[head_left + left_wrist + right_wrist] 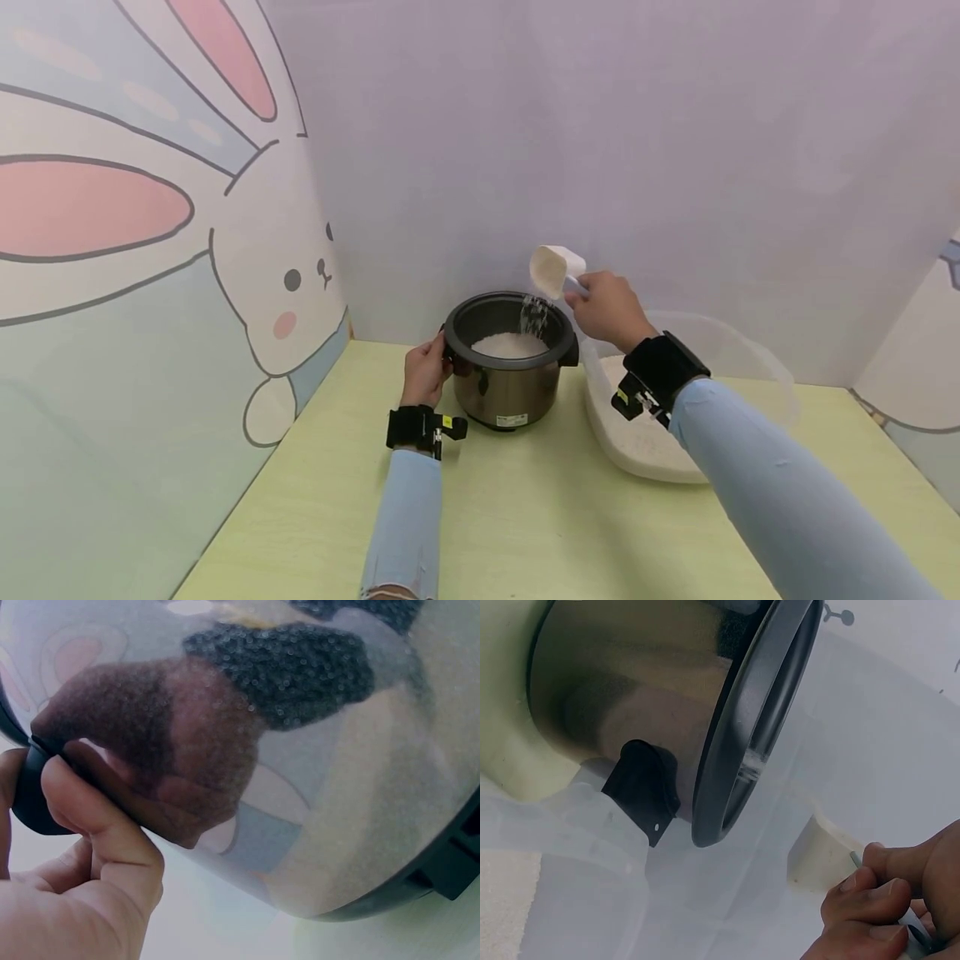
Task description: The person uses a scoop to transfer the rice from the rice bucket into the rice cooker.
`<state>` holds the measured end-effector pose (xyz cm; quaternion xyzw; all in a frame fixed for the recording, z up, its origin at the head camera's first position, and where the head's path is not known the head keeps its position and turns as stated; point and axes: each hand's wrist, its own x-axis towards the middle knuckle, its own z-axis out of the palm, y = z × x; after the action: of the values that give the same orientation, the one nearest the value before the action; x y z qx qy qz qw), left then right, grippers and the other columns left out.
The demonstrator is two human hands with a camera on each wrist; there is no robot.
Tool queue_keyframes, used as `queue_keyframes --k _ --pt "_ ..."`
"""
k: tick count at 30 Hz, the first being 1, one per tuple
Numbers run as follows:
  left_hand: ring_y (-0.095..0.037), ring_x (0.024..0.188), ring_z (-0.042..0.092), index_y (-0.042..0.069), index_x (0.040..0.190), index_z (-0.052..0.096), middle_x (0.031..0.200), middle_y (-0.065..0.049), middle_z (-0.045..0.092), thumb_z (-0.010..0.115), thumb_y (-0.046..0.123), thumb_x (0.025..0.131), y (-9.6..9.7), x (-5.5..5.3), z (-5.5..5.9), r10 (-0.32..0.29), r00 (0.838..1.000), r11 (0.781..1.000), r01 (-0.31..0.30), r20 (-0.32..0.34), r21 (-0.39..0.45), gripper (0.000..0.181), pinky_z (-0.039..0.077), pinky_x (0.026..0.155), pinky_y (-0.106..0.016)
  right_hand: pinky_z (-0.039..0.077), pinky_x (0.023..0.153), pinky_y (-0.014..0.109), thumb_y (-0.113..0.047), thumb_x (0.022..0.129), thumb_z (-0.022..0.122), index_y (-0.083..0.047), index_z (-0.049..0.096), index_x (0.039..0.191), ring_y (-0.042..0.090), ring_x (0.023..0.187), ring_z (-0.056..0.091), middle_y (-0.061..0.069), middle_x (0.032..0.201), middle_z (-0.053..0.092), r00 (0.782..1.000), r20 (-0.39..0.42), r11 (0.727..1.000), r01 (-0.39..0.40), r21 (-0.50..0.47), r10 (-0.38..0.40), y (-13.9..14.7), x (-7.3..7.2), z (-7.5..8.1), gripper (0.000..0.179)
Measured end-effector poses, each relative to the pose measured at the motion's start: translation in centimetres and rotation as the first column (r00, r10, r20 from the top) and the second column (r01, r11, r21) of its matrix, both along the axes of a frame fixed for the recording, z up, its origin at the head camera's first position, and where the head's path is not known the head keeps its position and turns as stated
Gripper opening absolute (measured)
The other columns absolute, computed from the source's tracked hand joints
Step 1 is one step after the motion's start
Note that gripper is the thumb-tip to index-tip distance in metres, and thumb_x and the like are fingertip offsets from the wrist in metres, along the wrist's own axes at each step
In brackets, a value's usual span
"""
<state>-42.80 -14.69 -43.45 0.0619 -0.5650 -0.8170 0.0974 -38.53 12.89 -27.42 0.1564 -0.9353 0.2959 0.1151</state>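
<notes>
Behind the work area: pale lilac backdrop [570, 125], meeting a side wall painted with a white rabbit [251, 283]. Pale green tabletop [495, 517] below. On it, at right, a translucent bin [772, 375] holding a bed of white grains, its near edge partly behind the right forearm. Just left of the bin, a dark metallic pot [506, 392], upright, lid off, black rim; contact between the two cannot be told. Left hand [424, 371]: gripping the pot's black side handle [34, 787] between thumb and fingers. Right hand [609, 310]: fingers curled around the handle of a white scoop [573, 260]. Scoop is raised above the pot's right side, apart from the rim, mouth tipped toward the opening. Grains [534, 317] fall from it into the pot, where a white heap [506, 346] lies.
</notes>
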Motion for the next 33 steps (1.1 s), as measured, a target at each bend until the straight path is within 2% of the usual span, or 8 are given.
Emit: queue_keyframes --k 3,5,7,10,13,23,28,33 --pt "-0.011 0.061 0.049 -0.001 0.084 0.064 0.082 -0.004 0.053 0.062 0.028 0.105 -0.1 0.1 0.2 -0.016 1.000 1.000 0.016 0.003 -0.011 0.035 0.047 0.058 -0.023 0.032 0.062 0.035 -0.014 0.107 0.052 -0.007 0.045 0.075 0.020 0.059 0.038 0.004 0.065 0.038 1.000 -0.004 1.000 -0.015 0.005 0.015 -0.5 0.0 0.0 0.034" --pt "-0.012 0.063 0.050 -0.003 0.086 0.063 0.082 -0.005 0.053 0.061 0.026 0.105 -0.1 0.8 0.8 -0.025 1.000 1.000 0.025 0.000 -0.019 0.035 0.048 0.060 -0.023 0.033 0.062 0.035 -0.014 0.107 0.053 -0.007 0.047 0.076 0.020 0.060 0.040 0.005 0.066 0.040 1.000 -0.011 1.000 -0.021 0.016 0.021 -0.8 0.1 0.0 0.033" --pt "-0.013 0.063 0.050 -0.003 0.085 0.063 0.082 -0.006 0.053 0.060 0.024 0.106 -0.1 0.9 0.9 -0.031 1.000 0.999 0.031 0.001 -0.018 0.034 0.048 0.061 -0.025 0.033 0.063 0.035 -0.014 0.107 0.054 -0.006 0.048 0.077 0.022 0.061 0.041 0.006 0.067 0.043 1.000 -0.018 0.999 -0.024 0.034 0.025 -1.1 0.3 0.1 0.031" --pt "-0.012 0.064 0.051 0.001 0.083 0.064 0.083 -0.005 0.053 0.061 0.026 0.105 0.0 0.6 0.6 -0.024 1.000 1.000 0.024 0.000 -0.001 0.034 0.048 0.061 -0.024 0.034 0.065 0.037 -0.013 0.107 0.054 -0.005 0.052 0.081 0.023 0.064 0.044 0.008 0.071 0.049 0.999 -0.032 0.998 -0.029 0.064 0.031 -1.3 0.5 0.3 0.027" --pt "-0.011 0.063 0.051 0.005 0.080 0.065 0.083 -0.004 0.053 0.063 0.028 0.104 0.1 -0.1 -0.1 -0.004 1.000 1.000 0.004 0.003 0.014 0.034 0.047 0.059 -0.022 0.034 0.066 0.038 -0.013 0.107 0.054 -0.004 0.055 0.085 0.025 0.066 0.046 0.010 0.074 0.052 0.998 -0.045 0.997 -0.038 0.074 0.041 -1.6 0.6 0.2 0.023" --pt "-0.009 0.059 0.050 0.004 0.079 0.065 0.082 -0.005 0.053 0.065 0.029 0.103 0.3 -0.2 -0.1 0.041 0.999 0.999 -0.041 -0.011 0.005 0.035 0.047 0.057 -0.020 0.043 0.070 0.042 -0.012 0.105 0.057 0.001 0.066 0.099 0.030 0.075 0.059 0.017 0.092 0.069 0.997 -0.059 0.997 -0.049 0.064 0.053 -2.8 0.5 0.0 0.018" --pt "-0.009 0.063 0.051 0.005 0.080 0.066 0.084 -0.004 0.054 0.064 0.029 0.104 0.2 -0.3 -0.3 0.039 0.999 0.999 -0.039 -0.003 0.010 0.034 0.047 0.057 -0.020 0.048 0.076 0.048 -0.012 0.104 0.058 0.002 0.067 0.102 0.034 0.082 0.065 0.019 0.095 0.070 0.994 -0.097 0.994 -0.044 0.104 0.054 -3.4 0.7 0.0 0.017" --pt "-0.010 0.063 0.051 0.004 0.081 0.066 0.085 -0.006 0.054 0.064 0.028 0.104 0.3 -0.3 -0.2 0.037 0.999 0.999 -0.037 0.000 0.006 0.034 0.047 0.057 -0.020 0.050 0.079 0.049 -0.013 0.105 0.057 0.003 0.067 0.114 0.037 0.089 0.067 0.022 0.104 0.071 0.995 -0.093 0.992 -0.030 0.126 0.042 -3.9 1.0 0.0 0.020"
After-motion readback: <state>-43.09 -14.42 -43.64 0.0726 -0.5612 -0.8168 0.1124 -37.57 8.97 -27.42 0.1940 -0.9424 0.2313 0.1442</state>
